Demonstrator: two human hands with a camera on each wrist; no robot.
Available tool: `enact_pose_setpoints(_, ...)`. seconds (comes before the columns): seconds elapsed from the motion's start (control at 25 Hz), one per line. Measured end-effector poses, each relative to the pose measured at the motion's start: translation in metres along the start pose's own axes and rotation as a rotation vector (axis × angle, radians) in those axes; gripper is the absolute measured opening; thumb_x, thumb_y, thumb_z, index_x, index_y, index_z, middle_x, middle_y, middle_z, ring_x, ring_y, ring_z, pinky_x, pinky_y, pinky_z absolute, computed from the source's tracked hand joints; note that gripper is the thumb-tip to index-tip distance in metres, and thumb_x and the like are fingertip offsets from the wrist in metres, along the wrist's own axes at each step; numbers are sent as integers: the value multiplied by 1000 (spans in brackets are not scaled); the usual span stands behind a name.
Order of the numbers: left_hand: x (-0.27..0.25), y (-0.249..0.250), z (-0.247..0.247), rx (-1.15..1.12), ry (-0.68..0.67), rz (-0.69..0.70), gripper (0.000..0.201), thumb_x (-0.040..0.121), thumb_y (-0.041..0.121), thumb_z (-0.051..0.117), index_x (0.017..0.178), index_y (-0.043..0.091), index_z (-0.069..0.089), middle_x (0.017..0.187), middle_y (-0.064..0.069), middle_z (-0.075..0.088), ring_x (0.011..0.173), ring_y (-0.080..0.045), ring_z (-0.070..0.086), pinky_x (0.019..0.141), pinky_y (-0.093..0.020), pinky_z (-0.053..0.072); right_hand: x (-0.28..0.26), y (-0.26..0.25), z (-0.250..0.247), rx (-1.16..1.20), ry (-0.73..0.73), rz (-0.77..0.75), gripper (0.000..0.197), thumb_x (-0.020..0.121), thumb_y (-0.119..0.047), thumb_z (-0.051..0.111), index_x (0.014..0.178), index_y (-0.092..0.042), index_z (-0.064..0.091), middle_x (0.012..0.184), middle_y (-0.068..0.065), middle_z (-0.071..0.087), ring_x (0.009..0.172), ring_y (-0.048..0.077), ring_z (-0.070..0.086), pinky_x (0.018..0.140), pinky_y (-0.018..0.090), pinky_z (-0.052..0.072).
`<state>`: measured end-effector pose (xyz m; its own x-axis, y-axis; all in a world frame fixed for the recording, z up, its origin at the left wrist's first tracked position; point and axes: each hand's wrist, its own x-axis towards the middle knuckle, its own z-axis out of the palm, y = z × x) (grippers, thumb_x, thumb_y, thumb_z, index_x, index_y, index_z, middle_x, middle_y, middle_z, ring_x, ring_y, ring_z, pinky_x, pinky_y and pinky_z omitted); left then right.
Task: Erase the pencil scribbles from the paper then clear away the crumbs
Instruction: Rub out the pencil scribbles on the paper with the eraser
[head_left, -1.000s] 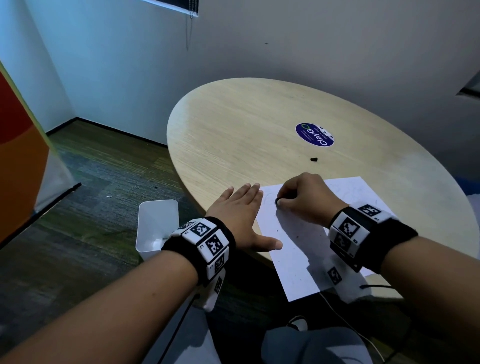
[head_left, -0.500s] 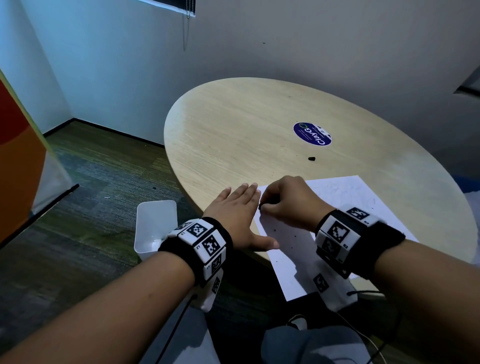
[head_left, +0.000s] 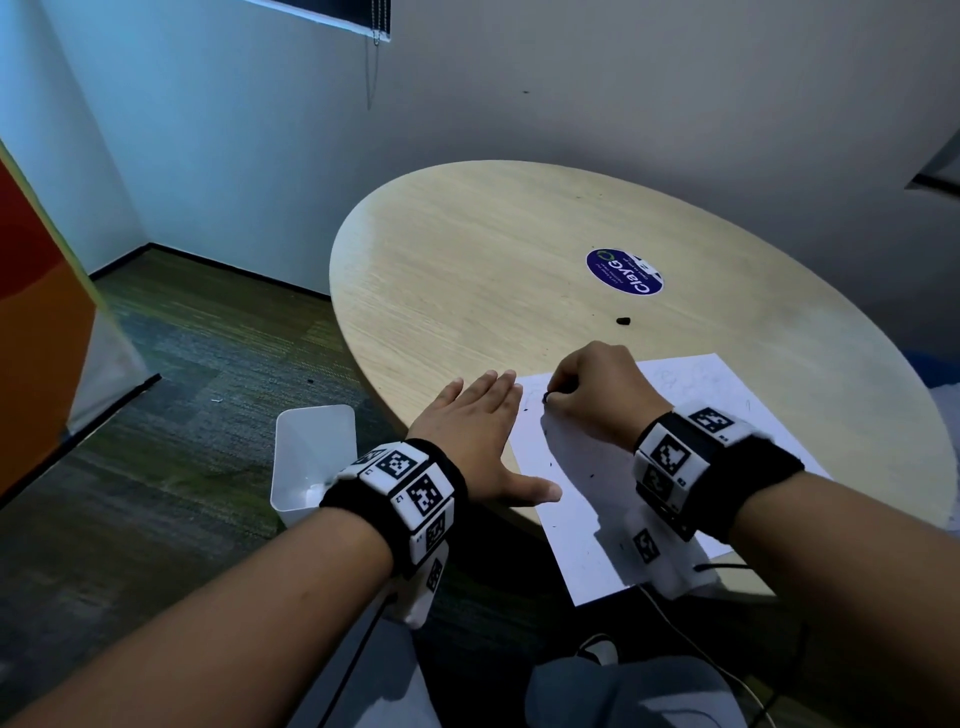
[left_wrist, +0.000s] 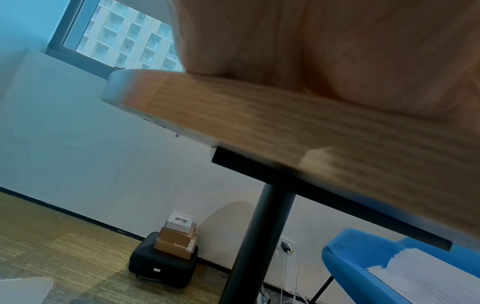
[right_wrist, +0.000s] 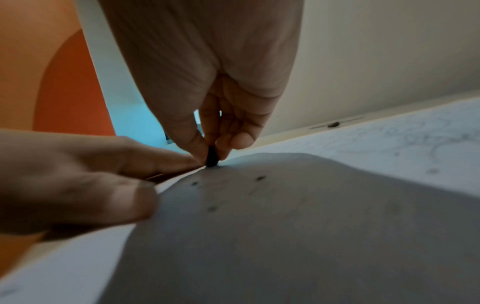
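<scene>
Black eraser (right_wrist: 211, 157) pinched in right hand (head_left: 597, 395) grip, tip on paper (head_left: 582, 499); left hand (head_left: 478, 431) flat alongside.

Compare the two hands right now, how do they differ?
The left hand lies flat with straight fingers at the paper's left edge; the right hand is curled, pinching a small black eraser against the sheet. Both rest on the table and wear marker wristbands.
</scene>
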<state>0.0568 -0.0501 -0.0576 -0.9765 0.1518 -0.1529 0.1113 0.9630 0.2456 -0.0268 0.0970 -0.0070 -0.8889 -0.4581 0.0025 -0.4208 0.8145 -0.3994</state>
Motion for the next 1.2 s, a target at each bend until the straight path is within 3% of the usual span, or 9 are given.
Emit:
enact_pose_setpoints(0.12, 0, -1, 0, -10, 4, 1, 121, 74, 88, 44, 158, 17, -6, 165, 5, -15, 150, -9, -15, 123, -38, -8, -13, -11, 10, 35, -88, -99, 11, 77, -12, 65, 76, -11, 75, 74, 2, 73, 75, 14, 66, 69, 29, 53)
enact_pose_setpoints(0.32, 1, -1, 1, -8, -2, -1, 122, 73, 89, 41, 158, 16, -6, 165, 5, -15, 150, -9, -15, 122, -38, -8, -1, 2, -1, 52, -17, 9, 12, 77, -12, 65, 77, -14, 77, 76, -1, 73, 77, 10, 65, 62, 18, 47)
enact_pose_setpoints(0.48, 1, -2, 1, -19, 8, 4, 122, 73, 88, 44, 158, 17, -5, 165, 5, -14, 150, -9, -15, 123, -38, -8, -10, -11, 5, 46, -129, -112, 10, 78, -12, 66, 77, -11, 76, 75, -1, 73, 76, 11, 66, 68, 26, 53)
enact_pose_setpoints(0.64, 1, -1, 2, -11, 6, 3, 122, 72, 89, 42, 158, 17, -5, 165, 5, -15, 150, -9, -15, 123, -39, -8, 2, -6, -5, -11, -48, -36, 11, 77, -11, 65, 79, -11, 76, 78, 1, 73, 78, 12, 65, 69, 25, 52)
enact_pose_setpoints(0.8, 2, -2, 2, -30, 24, 9, 122, 72, 87, 46, 158, 18, -7, 165, 5, -13, 150, -8, -14, 123, -38, -7, -8, -21, 3, -27, -164, -125, 10, 77, -12, 64, 72, -9, 73, 69, 4, 70, 68, 14, 61, 60, 25, 46)
enact_pose_setpoints(0.96, 1, -1, 2, -11, 1, 4, 122, 73, 89, 43, 158, 17, -6, 165, 5, -16, 150, -9, -16, 122, -38, -9, 3, -11, -5, -66, -56, -36, 10, 78, -11, 65, 78, -9, 75, 78, 3, 72, 78, 15, 64, 66, 25, 49)
enact_pose_setpoints(1.04, 1, -2, 1, -19, 9, 9, 122, 73, 88, 45, 158, 17, -7, 165, 5, -15, 150, -9, -15, 122, -38, -9, 0, -15, -2, -42, -82, -50, 10, 77, -11, 65, 71, -11, 73, 72, 2, 70, 72, 14, 62, 65, 27, 51)
enact_pose_setpoints(1.12, 1, -2, 1, -30, 20, 11, 122, 73, 86, 48, 158, 18, -7, 165, 5, -13, 150, -9, -14, 123, -38, -7, -8, -23, 3, -43, -148, -113, 18, 77, -11, 64, 60, -13, 66, 61, 0, 63, 60, 12, 55, 56, 24, 45)
enact_pose_setpoints(1.2, 2, -2, 1, -17, 8, 10, 122, 73, 88, 45, 158, 17, -7, 165, 4, -15, 150, -9, -15, 123, -38, -8, -3, -18, 1, -46, -121, -80, 13, 78, -12, 64, 66, -11, 70, 66, 1, 67, 66, 12, 59, 59, 24, 47)
